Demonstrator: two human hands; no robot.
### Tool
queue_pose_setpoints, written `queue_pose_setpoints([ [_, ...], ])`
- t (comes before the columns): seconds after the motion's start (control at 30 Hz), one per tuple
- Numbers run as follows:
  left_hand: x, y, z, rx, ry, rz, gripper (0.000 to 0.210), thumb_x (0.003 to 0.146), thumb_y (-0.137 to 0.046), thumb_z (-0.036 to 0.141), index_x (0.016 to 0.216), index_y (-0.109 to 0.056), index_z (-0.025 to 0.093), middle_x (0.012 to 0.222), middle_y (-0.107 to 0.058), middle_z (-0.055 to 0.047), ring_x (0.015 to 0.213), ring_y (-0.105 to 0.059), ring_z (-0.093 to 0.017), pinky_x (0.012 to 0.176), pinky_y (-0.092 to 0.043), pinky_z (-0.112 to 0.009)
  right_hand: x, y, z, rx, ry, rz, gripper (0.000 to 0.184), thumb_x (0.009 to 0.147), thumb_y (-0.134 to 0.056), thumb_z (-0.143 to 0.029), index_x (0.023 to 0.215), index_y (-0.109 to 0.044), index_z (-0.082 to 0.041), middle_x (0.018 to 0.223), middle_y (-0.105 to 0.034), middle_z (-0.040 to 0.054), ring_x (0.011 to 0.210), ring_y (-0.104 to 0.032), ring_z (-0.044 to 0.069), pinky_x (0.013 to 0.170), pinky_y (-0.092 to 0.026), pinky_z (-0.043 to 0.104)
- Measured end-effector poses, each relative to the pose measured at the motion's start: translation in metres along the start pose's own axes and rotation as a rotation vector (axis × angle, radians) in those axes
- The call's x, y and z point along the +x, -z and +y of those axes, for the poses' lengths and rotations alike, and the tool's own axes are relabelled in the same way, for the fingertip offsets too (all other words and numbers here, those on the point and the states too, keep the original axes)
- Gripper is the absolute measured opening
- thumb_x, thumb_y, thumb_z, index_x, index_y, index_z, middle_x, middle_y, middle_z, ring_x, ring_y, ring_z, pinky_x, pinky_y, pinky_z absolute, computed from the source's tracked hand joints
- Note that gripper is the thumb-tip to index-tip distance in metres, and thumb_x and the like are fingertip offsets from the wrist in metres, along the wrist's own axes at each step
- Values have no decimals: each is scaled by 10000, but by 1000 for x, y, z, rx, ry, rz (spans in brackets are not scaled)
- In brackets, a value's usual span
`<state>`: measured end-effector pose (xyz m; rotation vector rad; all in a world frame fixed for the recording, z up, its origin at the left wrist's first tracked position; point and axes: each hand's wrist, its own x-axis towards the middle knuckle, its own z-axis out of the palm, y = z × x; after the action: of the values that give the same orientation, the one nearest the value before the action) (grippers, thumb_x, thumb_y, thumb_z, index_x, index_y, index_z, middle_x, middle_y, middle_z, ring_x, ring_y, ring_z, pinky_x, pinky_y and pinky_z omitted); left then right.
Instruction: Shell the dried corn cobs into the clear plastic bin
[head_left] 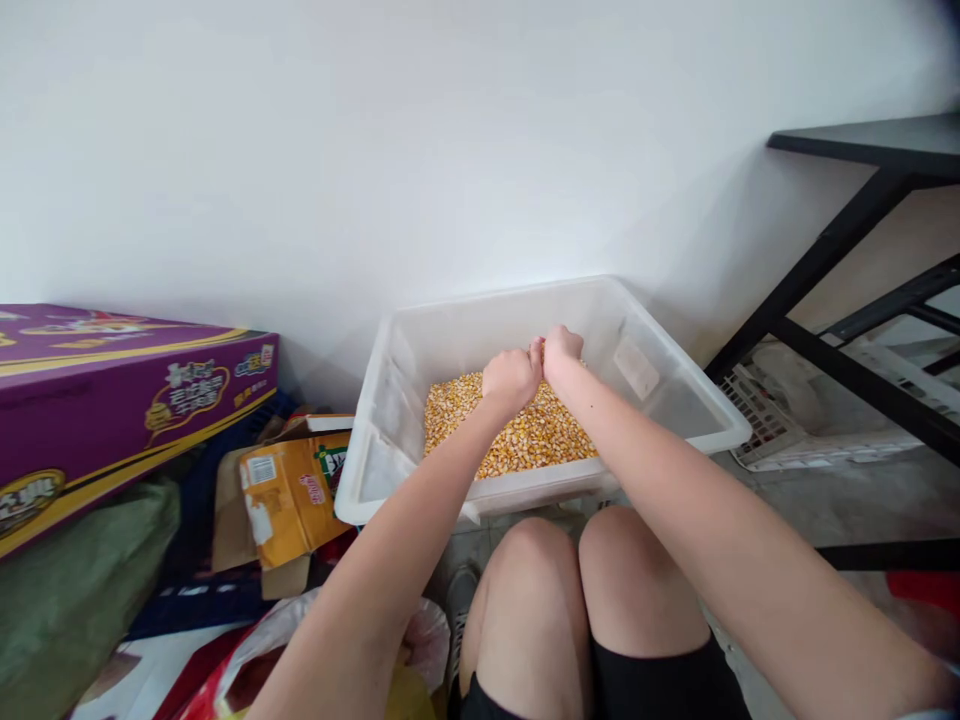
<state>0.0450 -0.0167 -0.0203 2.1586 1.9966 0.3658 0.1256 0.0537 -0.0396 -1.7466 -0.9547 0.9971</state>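
Note:
A translucent white plastic bin [360, 440] stands against the wall in front of my knees. Loose yellow corn kernels [517, 450] cover its bottom. Over the kernels, inside the bin's rim, my left hand [512, 378] is closed, knuckles up. Right beside it and meeting it at the thumb side, my right hand [562, 352] is closed too, with the wrist bent. A little yellow shows between the hands, but their fingers hide whatever they grip.
On the left lie a purple carton [135, 410], an orange opened cardboard box [292, 495], a green bag [82, 590] and plastic bags. To the right stands a black-framed table [840, 230] with a white plastic basket [817, 430] beneath. My knees [525, 580] are close to the bin's front.

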Motion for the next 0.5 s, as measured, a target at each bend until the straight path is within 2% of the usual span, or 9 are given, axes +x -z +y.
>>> queue_pose_setpoints([
  [0.1, 4, -3, -4, -45, 19, -20, 930, 900, 54, 610, 913, -735, 117, 906, -709, -204, 892, -677, -294, 789, -482, -364, -3, -1, 3, 136, -131, 146, 279, 839, -372, -204, 956, -612, -124, 830, -658, 124, 691, -652, 186, 488, -457, 225],
  [0.27, 12, -7, -9, -91, 9, -26, 890, 902, -23, 633, 905, -732, 95, 912, -707, -220, 928, -670, -300, 830, -473, -353, -2, -4, 7, 179, -84, 240, 142, 789, -449, -215, 738, -575, -176, 683, -622, 67, 624, -616, 171, 464, -430, 225],
  [0.37, 16, -6, -15, -222, -9, -81, 857, 908, -50, 632, 869, -727, 109, 867, -716, -179, 966, -658, -276, 867, -458, -320, 1, -2, 6, 350, -40, 205, 161, 790, -490, -241, 632, -481, -207, 541, -543, 12, 516, -566, 151, 446, -427, 226],
  [0.43, 17, -3, -21, -366, -87, -192, 774, 910, -137, 637, 897, -717, 125, 873, -723, -124, 965, -652, -247, 870, -457, -292, 2, 2, 3, 507, -34, 129, 213, 814, -490, -268, 617, -427, -217, 467, -483, -22, 432, -524, 138, 429, -436, 233],
  [0.5, 16, 0, -28, -485, -186, -338, 626, 870, -339, 636, 974, -696, 133, 910, -722, -79, 897, -655, -221, 813, -479, -275, 1, 6, -1, 653, -43, 82, 238, 844, -475, -292, 631, -396, -220, 425, -444, -47, 381, -499, 129, 419, -449, 235],
])
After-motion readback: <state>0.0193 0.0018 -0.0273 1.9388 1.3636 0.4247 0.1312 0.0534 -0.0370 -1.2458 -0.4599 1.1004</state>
